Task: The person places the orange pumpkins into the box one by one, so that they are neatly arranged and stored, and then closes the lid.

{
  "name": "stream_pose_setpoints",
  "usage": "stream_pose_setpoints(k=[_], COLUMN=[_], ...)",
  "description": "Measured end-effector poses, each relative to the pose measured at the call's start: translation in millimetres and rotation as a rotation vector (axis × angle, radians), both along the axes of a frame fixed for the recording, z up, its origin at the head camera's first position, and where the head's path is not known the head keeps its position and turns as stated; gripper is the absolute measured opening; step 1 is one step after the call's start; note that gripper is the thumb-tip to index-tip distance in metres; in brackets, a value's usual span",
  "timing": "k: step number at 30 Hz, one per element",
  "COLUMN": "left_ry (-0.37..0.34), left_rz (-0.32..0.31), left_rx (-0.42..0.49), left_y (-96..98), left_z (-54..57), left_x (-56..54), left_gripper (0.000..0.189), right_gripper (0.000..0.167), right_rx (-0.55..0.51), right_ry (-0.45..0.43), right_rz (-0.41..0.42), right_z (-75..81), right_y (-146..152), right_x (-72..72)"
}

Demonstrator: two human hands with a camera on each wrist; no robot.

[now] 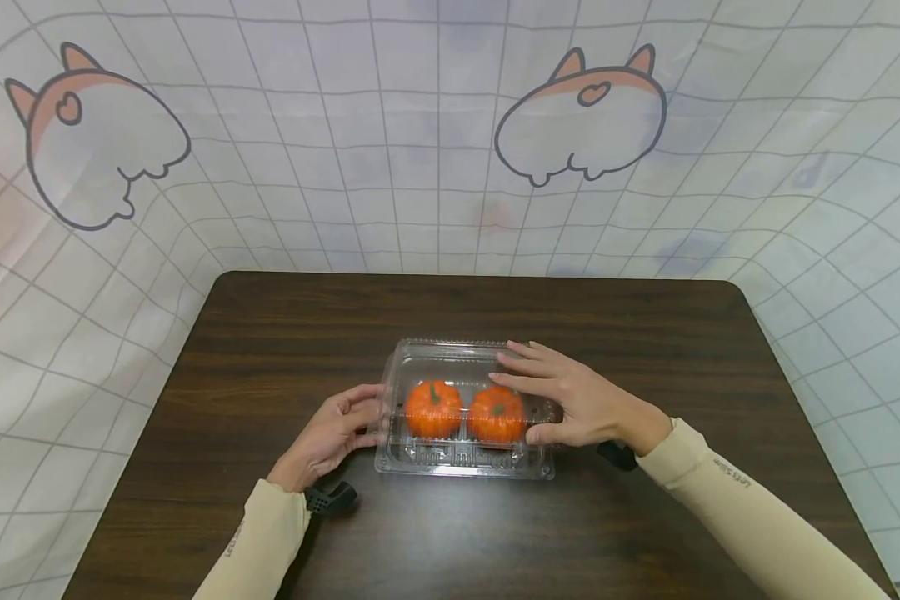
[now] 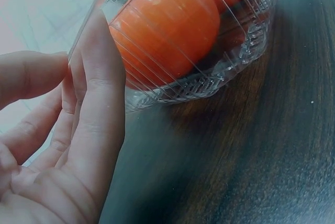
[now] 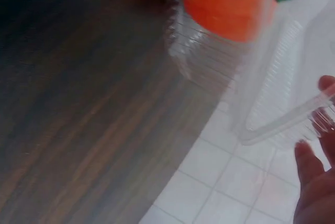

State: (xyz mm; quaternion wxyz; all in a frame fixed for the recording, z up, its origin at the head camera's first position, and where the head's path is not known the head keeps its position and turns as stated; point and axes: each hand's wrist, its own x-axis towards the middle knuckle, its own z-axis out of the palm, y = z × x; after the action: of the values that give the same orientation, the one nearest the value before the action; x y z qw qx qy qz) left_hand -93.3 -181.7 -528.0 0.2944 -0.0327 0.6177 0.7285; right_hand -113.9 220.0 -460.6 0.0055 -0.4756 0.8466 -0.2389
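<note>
A clear plastic clamshell box [image 1: 450, 468] lies on the table with two small orange pumpkins inside, one on the left [image 1: 432, 410] and one on the right [image 1: 497, 414], both with green stems. Its see-through lid [image 3: 277, 80] slants above the base, partly raised in the right wrist view. At the box's left side my left hand [image 1: 335, 433] pinches the thin plastic edge between thumb and fingers [image 2: 99, 103]. My right hand [image 1: 570, 396] reaches over the right side, fingers extended and spread along the lid, thumb near its front right corner.
The dark wooden table [image 1: 285, 325] has rounded far corners. Behind it and along both sides hangs a white grid-patterned cloth [image 1: 420, 217] with cartoon animal drawings. Dark bands [image 1: 332, 497] circle both wrists below cream sleeves.
</note>
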Motion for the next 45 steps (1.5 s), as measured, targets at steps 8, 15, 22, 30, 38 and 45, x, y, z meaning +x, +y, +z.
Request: stream_pose_setpoints(k=[8,15,22,30,38,45], left_ry=[0.004,-0.006,-0.006,-0.019,-0.031,-0.033], left_rz=[-0.005,-0.002,0.005,0.015,0.021,-0.006], left_rx=[0.008,-0.003,0.004,0.007,-0.005,-0.041], left_y=[-0.2,-0.1,0.9,1.9,2.1,1.0], left_z=[1.8,1.1,1.6,2.4,3.0,6.9], left_x=[1.0,1.1,1.4,1.1,1.3,8.0], left_gripper=[0.054,0.053,0.053,0.048,0.045,0.048], right_gripper=[0.085,0.083,0.085,0.086,0.086,0.085], right_rx=[0.003,0.069,0.089,0.103,0.077,0.068], right_ry=[0.205,0.327,0.399,0.414,0.464,0.481], right_rz=[0.064,0.072,0.065,0.057,0.059,0.053], right_z=[-15.1,-25.2,-29.8,-34.9,-39.5,-38.4], right_y=[-3,-2,-3,-2,-3,-4], right_x=[1.1,4.5,7.3,9.4,10.0,11.4])
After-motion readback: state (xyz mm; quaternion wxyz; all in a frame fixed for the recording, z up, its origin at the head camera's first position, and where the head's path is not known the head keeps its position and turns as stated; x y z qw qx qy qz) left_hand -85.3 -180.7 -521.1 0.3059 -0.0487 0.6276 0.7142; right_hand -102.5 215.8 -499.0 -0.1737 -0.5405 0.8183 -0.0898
